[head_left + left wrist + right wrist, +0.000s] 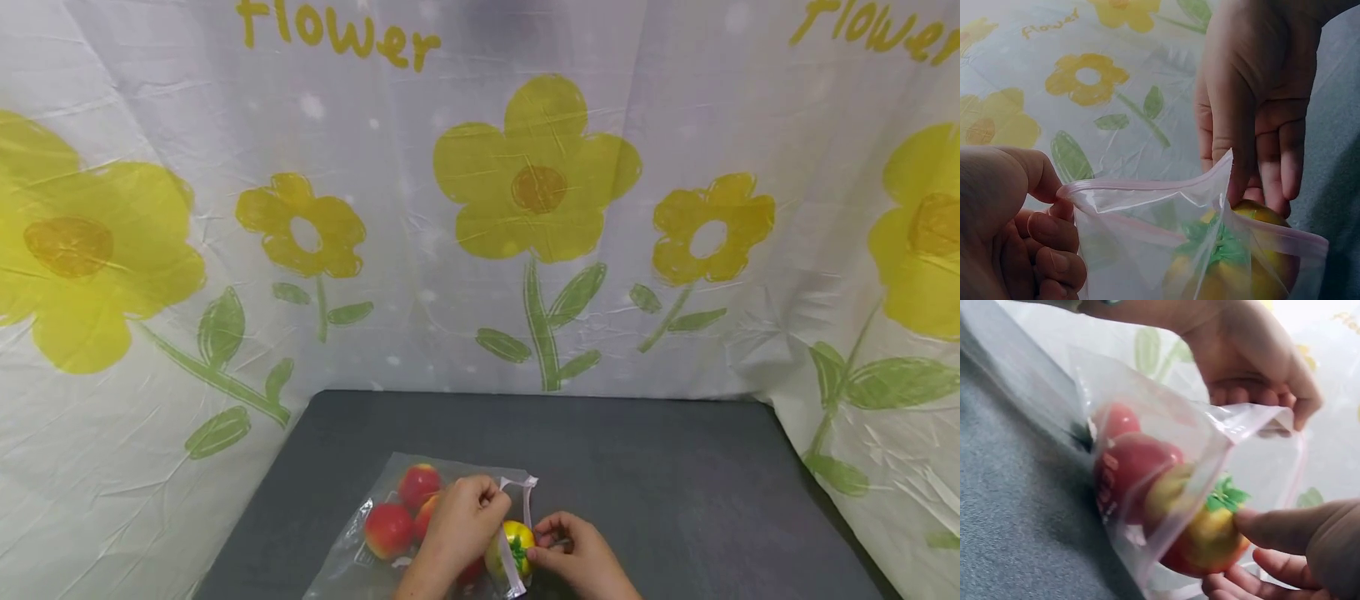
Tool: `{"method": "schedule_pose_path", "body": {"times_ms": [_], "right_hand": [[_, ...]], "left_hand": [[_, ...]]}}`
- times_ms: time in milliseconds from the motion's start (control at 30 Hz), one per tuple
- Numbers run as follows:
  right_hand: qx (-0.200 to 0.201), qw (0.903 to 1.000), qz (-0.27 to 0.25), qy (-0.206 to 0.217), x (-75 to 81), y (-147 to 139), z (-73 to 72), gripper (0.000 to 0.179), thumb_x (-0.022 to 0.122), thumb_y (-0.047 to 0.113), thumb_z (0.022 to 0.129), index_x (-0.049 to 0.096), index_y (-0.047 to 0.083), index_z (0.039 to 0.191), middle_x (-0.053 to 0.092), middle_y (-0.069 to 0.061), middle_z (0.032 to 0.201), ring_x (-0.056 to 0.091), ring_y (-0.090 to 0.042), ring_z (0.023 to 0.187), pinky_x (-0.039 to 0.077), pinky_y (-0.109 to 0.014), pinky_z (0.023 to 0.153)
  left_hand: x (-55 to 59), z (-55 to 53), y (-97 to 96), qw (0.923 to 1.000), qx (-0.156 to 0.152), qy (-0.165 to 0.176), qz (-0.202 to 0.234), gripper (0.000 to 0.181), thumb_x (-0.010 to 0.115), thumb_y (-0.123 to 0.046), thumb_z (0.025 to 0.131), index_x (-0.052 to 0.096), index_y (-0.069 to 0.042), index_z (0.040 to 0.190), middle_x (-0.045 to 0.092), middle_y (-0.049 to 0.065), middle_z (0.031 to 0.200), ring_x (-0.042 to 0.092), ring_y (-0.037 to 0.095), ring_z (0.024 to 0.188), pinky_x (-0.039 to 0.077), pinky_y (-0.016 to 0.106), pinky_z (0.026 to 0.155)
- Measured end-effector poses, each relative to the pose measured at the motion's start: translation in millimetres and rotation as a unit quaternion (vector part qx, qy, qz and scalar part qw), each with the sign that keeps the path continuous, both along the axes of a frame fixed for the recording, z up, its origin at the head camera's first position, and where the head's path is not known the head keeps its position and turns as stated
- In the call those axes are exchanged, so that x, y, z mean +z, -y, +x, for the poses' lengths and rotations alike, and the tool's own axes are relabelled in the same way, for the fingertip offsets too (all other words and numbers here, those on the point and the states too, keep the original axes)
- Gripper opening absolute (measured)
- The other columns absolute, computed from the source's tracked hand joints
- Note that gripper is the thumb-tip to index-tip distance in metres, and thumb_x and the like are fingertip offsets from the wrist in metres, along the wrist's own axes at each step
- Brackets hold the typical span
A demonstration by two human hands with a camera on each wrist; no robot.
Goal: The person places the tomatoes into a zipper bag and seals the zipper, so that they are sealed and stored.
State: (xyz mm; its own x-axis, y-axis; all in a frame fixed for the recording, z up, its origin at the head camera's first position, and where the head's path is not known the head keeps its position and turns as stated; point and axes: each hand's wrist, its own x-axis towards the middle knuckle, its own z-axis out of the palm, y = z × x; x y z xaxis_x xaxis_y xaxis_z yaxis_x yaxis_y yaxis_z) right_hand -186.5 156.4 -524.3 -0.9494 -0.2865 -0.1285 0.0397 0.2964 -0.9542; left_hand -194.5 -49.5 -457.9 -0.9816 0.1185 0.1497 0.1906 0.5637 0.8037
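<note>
My left hand [467, 518] pinches the top edge of a clear zip bag [347, 542] and holds its mouth apart. A yellow-orange toy fruit with a green leafy top [1200, 540] sits at the mouth, partly inside the bag. My right hand [581, 552] holds this fruit, with the thumb beside the green leaves and the fingertips underneath, as the right wrist view shows. Farther inside the bag lie several red fruits; one red-and-yellow apple [388, 531] shows to the left of my left hand. My left forearm hides part of the bag.
A dark grey table [637, 467] carries the bag near its front edge. Around the table hangs a pale curtain [420, 333] printed with yellow flowers and green leaves.
</note>
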Motion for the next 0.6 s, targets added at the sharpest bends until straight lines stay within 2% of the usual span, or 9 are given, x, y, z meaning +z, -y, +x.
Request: {"method": "schedule_pose_path", "body": {"times_ms": [167, 367, 600], "right_hand": [[-0.023, 0.9988, 0.037, -0.025, 0.3, 6.0, 1.9, 0.024, 0.080, 0.022, 0.088, 0.072, 0.001, 0.096, 0.069, 0.000, 0.087, 0.068, -0.016, 0.075, 0.056, -0.033, 0.066], [0.009, 0.9979, 0.041, -0.049, -0.5, 8.2, 5.2, 0.018, 0.076, 0.020, 0.091, 0.077, 0.002, 0.087, 0.072, 0.000, 0.080, 0.060, -0.013, 0.071, 0.049, -0.028, 0.061], [0.010, 0.9969, 0.077, -0.016, -1.4, 8.9, 4.9, 0.020, 0.075, 0.022, 0.092, 0.078, 0.004, 0.085, 0.070, 0.001, 0.075, 0.053, -0.013, 0.066, 0.043, -0.030, 0.058]], "left_hand": [[-0.9, 0.2, 0.1, 1.0000, 0.004, 0.001, 0.002, 0.020, 0.062, -0.018, 0.083, 0.056, -0.018, 0.064, 0.044, -0.010, 0.056, 0.039, 0.006, 0.048, 0.030, 0.023, 0.046], [-2.2, -0.1, 1.3, 0.9999, 0.005, 0.003, 0.009, 0.021, 0.062, -0.016, 0.083, 0.054, -0.017, 0.063, 0.042, -0.010, 0.055, 0.037, 0.006, 0.045, 0.027, 0.023, 0.043], [-2.3, -0.2, 2.6, 0.9996, 0.013, 0.020, 0.015, 0.022, 0.062, -0.017, 0.084, 0.054, -0.016, 0.063, 0.041, -0.008, 0.054, 0.038, 0.008, 0.044, 0.025, 0.023, 0.041]]}}
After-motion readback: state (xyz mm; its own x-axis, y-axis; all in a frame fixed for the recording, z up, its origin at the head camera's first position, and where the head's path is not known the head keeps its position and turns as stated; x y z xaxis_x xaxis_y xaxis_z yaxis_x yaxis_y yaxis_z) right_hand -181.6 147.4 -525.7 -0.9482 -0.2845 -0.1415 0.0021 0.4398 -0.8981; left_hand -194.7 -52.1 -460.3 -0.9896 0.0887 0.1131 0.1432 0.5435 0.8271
